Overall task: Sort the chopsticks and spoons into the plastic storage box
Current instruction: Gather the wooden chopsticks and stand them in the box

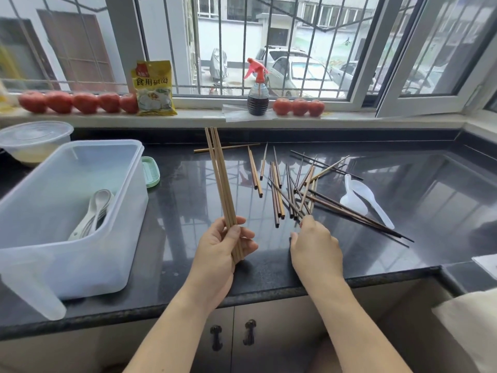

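From the head view I'm looking down at the dark countertop [188, 267], and I'd call this the gathering step for the chopsticks. My left hand [223, 249] curls round a small bundle of light wooden chopsticks [222, 184], holding them near their lower ends so they stand tilted up and away from me. My right hand [313, 243] reaches to the near edge of the loose pile of chopsticks [287, 195], fingertips at the ends of a couple of dark ones; whether it pinches one I cannot tell, since the fingers face away from me. The pile lies scattered between the hands and two white plastic scoops [360, 197] further right, with one pale stick [226, 148] lying crosswise near the back. The plastic storage box [129, 211] sits on my left, lid off, with a clutch of spoons [94, 211] lying in its near corner and no chopsticks that I can see. Next, I judge, the right hand needs to pick out a matching light stick from the tangle without dragging the dark ones along, then pass it across to the bundle before the lot goes into the box.
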A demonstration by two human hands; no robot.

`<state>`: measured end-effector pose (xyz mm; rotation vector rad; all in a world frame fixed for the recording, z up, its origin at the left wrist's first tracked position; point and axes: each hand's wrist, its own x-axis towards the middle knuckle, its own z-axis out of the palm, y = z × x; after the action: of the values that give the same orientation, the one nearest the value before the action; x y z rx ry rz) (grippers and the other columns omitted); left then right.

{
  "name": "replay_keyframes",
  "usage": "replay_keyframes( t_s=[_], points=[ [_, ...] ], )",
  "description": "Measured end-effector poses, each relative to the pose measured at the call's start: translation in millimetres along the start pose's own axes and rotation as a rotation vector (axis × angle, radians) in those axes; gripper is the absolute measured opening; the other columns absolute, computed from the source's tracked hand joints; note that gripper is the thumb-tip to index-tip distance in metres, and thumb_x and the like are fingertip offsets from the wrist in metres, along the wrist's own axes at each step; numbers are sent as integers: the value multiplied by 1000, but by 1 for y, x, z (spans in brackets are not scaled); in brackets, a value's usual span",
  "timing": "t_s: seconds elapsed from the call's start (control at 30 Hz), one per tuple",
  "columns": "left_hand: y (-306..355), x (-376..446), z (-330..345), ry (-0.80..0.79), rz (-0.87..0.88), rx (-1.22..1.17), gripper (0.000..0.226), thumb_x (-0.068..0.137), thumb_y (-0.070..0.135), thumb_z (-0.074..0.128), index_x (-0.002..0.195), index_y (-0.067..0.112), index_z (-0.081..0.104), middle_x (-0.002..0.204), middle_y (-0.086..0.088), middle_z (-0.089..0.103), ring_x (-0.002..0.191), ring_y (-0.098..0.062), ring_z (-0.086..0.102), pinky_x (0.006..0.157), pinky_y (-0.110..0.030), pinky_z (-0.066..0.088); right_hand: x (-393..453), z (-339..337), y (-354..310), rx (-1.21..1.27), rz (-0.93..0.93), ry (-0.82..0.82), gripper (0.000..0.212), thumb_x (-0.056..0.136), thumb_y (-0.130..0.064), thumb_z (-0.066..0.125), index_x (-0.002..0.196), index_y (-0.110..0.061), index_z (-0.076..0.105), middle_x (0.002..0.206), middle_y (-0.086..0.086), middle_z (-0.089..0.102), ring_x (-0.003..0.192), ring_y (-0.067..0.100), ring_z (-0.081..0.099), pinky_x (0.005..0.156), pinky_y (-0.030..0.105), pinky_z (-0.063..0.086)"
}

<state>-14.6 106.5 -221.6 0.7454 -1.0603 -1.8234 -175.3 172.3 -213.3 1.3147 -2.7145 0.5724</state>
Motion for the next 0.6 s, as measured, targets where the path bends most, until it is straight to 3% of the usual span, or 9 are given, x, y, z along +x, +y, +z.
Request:
replay_keyframes(
  t_s=[0.17,0.37,0.47,0.53,0.6],
  points=[
    [0,-1,1,4,0,27,18,108,5,43,112,5,61,80,-7,69,70,-20,68,74,-34,59,16,-5,3,-117,-45,-114,16,97,-5,45,112,-8,52,111,14,53,98,39,60,68,38,40],
    [0,0,0,-7,0,49,18,108,6,43,114,4,60,80,-7,69,70,-22,67,75,-38,58,29,-11,12,-131,-17,-115,14,96,-2,44,108,-3,50,112,22,60,102,42,62,69,37,38],
    [4,-2,2,-22,-27,-11,19,110,7,41,115,2,58,81,-11,67,67,-24,65,69,-39,61,33,-14,16,4,15,-97,10,95,-6,45,104,-9,49,103,20,65,94,40,63,68,35,40],
    [5,-2,2,-34,-48,-43,19,110,8,39,118,1,55,81,-12,66,64,-25,65,65,-41,61,35,-16,20,200,71,-108,21,95,-11,45,111,-15,58,98,13,65,83,35,66,69,38,53],
    [7,-2,2,-48,-57,-53,20,111,10,38,120,1,53,82,-13,66,62,-26,66,61,-42,61,34,-19,18,465,146,-114,28,96,-14,43,106,-19,68,93,6,68,72,28,68,63,36,59]
  ],
)
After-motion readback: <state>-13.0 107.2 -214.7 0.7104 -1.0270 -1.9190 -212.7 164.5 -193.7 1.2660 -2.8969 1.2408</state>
